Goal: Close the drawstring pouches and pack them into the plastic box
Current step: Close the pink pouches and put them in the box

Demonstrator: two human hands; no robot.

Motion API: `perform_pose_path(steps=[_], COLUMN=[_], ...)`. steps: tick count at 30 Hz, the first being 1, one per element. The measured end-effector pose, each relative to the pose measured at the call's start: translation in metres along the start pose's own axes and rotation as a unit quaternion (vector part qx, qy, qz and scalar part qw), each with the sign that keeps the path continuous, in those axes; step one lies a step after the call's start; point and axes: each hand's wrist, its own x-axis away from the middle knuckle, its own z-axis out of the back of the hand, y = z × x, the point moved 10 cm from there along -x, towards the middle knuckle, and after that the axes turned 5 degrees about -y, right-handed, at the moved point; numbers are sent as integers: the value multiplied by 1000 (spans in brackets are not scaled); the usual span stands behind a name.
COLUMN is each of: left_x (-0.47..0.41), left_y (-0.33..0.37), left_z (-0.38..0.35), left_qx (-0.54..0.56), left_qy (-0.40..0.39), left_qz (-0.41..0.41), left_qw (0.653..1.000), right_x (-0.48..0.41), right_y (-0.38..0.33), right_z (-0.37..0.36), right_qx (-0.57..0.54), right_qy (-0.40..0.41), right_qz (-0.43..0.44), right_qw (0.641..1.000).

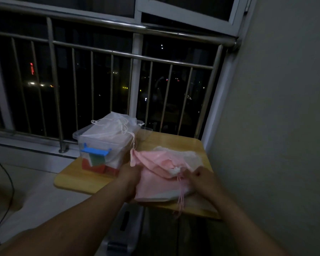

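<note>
The plastic box (100, 145) on the worktop (78, 180) is already heaped with white pouches (115, 124). Just beside it, the left hand (128, 174) grips the pink pouch (155, 163) by its side, and the right hand (201, 177) pinches its cord (181, 193). A lopsided pull could jam the mouth half-open.

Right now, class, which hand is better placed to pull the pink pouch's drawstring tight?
The right hand: it pinches the mouth of the pink pouch, beside the hanging drawstring. The left hand holds the pouch's other side, next to the plastic box.
</note>
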Motion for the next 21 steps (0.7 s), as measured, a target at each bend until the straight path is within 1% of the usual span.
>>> perform_pose_path(steps=[1, 2, 3, 5, 6, 7, 8, 9, 10, 11, 13, 15, 16, 17, 18, 19, 20, 21], left_x=[1, 3, 8, 26, 36, 42, 47, 51, 49, 46, 39, 39, 42, 46, 50, 54, 58, 61], left_y=[8, 19, 31, 49, 55, 57, 56, 54, 51, 49, 44, 43, 44, 46, 47, 46, 46, 47], left_z=[0, 0, -2, -19, -31, -45, -58, -67, -70, -68, -57, -47, -46, -48, -55, -64, -73, -80], left_qx=[-51, -127, -217, -362, -425, -493, -557, -606, -635, -646, -649, -645, -646, -649, -648, -640, -620, -595], left_qy=[13, 36, 62, 90, 93, 81, 64, 50, 41, 36, 40, 65, 77, 77, 62, 31, -7, -37], left_qz=[-47, -110, -174, -290, -336, -364, -380, -381, -369, -348, -306, -301, -316, -342, -371, -398, -420, -429], left_qw=[998, 985, 959, 881, 836, 786, 736, 697, 678, 678, 695, 699, 691, 676, 662, 657, 662, 678], right_x=[8, 14, 14, 13, 12, 12, 13, 14, 15, 14, 16, 19, 22, 22, 21, 19, 17, 14], right_y=[-4, -7, -7, -5, -5, -5, -6, -6, -4, -2, 1, 3, 4, 5, 6, 7, 7, 6], right_z=[-15, -27, -34, -38, -39, -40, -42, -43, -44, -45, -48, -51, -53, -53, -52, -51, -50, -50], right_qx=[33, 55, 66, 78, 80, 80, 81, 85, 87, 81, 47, 5, -23, -53, -88, -129, -182, -240], right_qy=[-57, -92, -104, -95, -94, -97, -106, -115, -125, -131, -145, -162, -170, -178, -183, -188, -193, -197], right_qz=[-6, -4, 6, 18, 17, 11, 3, -4, -13, -20, -30, -44, -51, -58, -68, -79, -94, -111], right_qw=[998, 994, 992, 992, 992, 992, 991, 990, 988, 988, 988, 986, 984, 981, 977, 970, 959, 944])
